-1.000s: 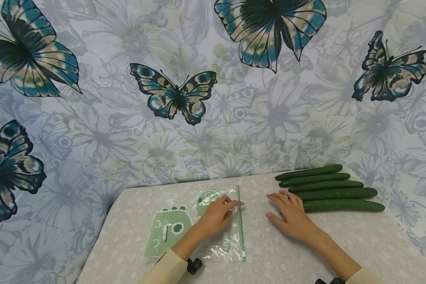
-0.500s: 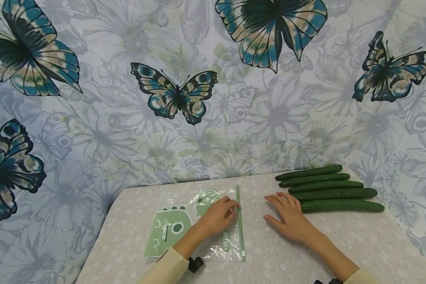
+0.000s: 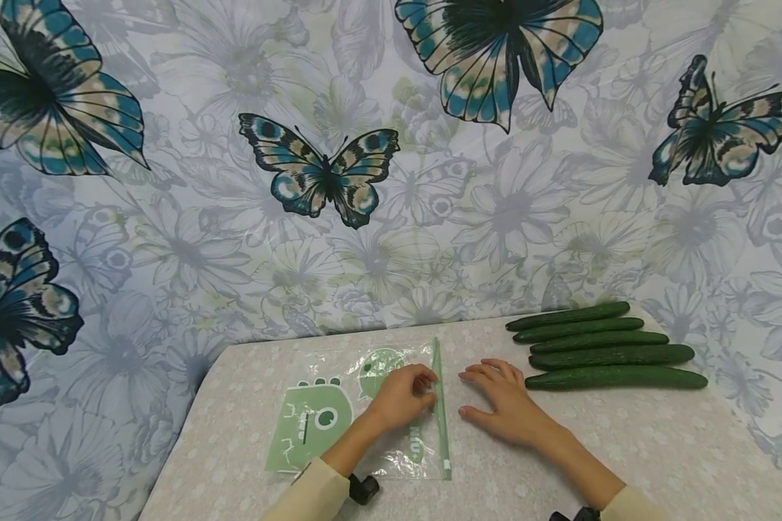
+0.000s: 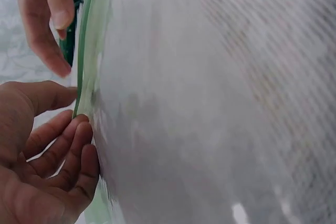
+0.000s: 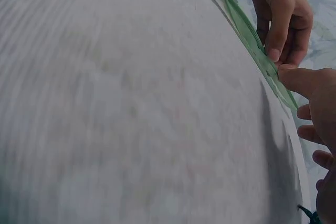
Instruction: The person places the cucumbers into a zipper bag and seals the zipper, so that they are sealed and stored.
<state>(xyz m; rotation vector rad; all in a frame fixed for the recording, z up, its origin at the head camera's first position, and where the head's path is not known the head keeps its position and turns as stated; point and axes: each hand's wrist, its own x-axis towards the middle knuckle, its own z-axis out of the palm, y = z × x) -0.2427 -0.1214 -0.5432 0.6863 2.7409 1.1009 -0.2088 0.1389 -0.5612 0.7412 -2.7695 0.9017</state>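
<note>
I see on my feed: dinosaur zip bag [image 3: 316,434] lies flat | left hand [image 3: 400,398] is nearer, over the bag, pinching its green zip edge [image 3: 441,427] | edge runs near to far | right hand [image 3: 502,405] spread, just right of the bag | five cucumbers [image 3: 612,354] farther right of it | pale tabletop [image 3: 221,405] under, butterfly cloth [image 3: 430,275] behind it
</note>
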